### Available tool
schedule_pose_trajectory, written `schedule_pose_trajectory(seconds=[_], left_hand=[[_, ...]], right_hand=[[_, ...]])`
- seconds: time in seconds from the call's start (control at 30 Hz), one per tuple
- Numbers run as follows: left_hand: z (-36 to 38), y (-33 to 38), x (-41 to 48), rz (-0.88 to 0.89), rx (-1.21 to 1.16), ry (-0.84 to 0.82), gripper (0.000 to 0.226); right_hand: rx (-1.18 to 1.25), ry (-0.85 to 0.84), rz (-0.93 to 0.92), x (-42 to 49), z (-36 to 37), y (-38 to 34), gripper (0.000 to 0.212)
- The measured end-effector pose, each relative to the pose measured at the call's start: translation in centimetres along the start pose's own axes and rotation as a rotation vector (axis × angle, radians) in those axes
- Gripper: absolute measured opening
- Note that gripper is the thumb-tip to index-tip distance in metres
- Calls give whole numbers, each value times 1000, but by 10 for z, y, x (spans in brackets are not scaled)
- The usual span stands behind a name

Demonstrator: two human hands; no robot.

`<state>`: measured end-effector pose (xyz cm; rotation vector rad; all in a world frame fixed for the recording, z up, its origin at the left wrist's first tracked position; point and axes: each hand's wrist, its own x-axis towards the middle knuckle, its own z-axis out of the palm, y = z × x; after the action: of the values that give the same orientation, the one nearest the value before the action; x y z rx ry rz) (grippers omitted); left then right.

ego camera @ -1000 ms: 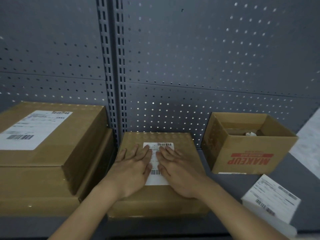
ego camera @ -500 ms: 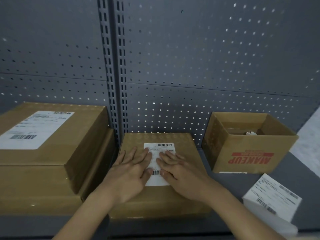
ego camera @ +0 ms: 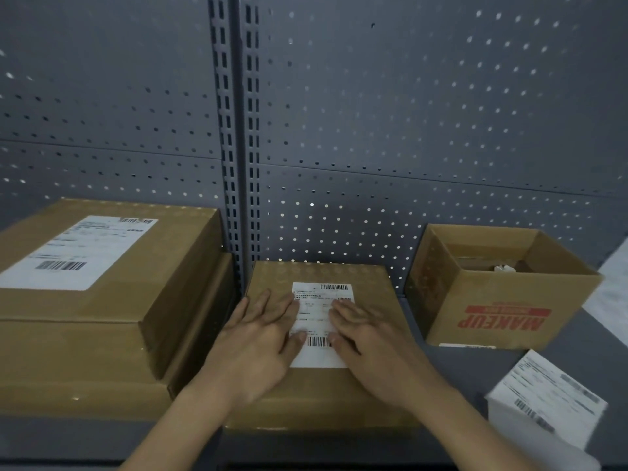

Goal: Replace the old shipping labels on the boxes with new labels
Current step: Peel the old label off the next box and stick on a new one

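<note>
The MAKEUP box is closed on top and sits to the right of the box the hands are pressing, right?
No. The head view shows the MAKEUP box open on top. It does sit right of the middle box, which the left hand and right hand press.

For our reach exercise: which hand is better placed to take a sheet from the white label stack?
Probably right: the right hand lies nearer the white paper label stack at the right; the left hand would have to cross.
</note>
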<state>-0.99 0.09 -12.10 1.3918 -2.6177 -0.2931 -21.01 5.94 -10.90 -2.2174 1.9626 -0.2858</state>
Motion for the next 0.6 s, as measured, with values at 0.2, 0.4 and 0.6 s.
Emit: schedule_pose_trajectory(seconds=[0.2,0.4,0.6], left_hand=[[-2,3,0,-22,-59,30,62],[-9,1,-9,-268,-310,52,75],[-13,10,-19,-447,-550,90,88]], right_hand=[[151,33,43,-2,-5,1,54],[154,226,215,-15,-14,20,61],[507,126,476,-25,-11,42,62]])
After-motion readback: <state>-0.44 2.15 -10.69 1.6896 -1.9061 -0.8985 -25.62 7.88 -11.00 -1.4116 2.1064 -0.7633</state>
